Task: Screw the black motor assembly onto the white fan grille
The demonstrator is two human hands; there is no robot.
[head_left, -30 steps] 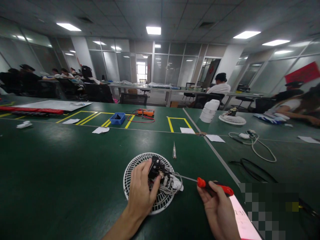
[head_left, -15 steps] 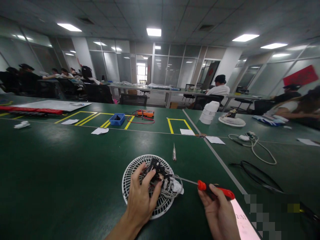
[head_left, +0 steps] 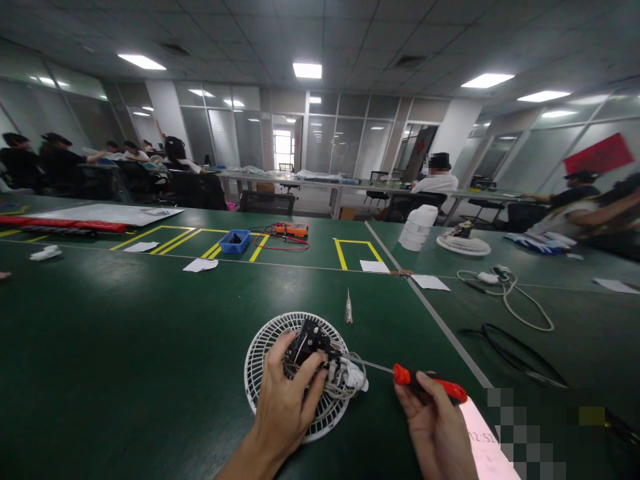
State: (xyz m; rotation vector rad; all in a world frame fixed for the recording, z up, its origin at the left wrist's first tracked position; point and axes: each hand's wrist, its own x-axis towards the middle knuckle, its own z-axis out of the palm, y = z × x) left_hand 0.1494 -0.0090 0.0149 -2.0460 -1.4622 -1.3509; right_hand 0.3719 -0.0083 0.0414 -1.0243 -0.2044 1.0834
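Note:
A round white fan grille (head_left: 256, 333) lies on the green table with a black motor assembly (head_left: 306, 341) on it. My left hand (head_left: 287, 393) is closed around that motor assembly, thumb and fingers gripping its near side. Coiled grey cable (head_left: 336, 388) and a white plastic piece (head_left: 354, 375) sit at the grille's right side. In my right hand (head_left: 440, 417) is a screwdriver (head_left: 430, 385) with a red and black handle. Its shaft points left, and its tip reaches the motor assembly, where the exact contact is hidden. A small clear-handled screwdriver (head_left: 349, 308) lies beyond the grille.
Farther back are a blue bin (head_left: 235, 242), an orange multimeter (head_left: 293, 230) and paper slips. On the right lie a white cylindrical part (head_left: 418, 227), another fan grille (head_left: 463, 245), a grey cable (head_left: 525, 303) and a black cable (head_left: 520, 357). Several people sit at other tables.
The left fingers have shifted slightly on the motor assembly, which has tilted a little. The screwdriver has moved slightly left, still held in the right hand.

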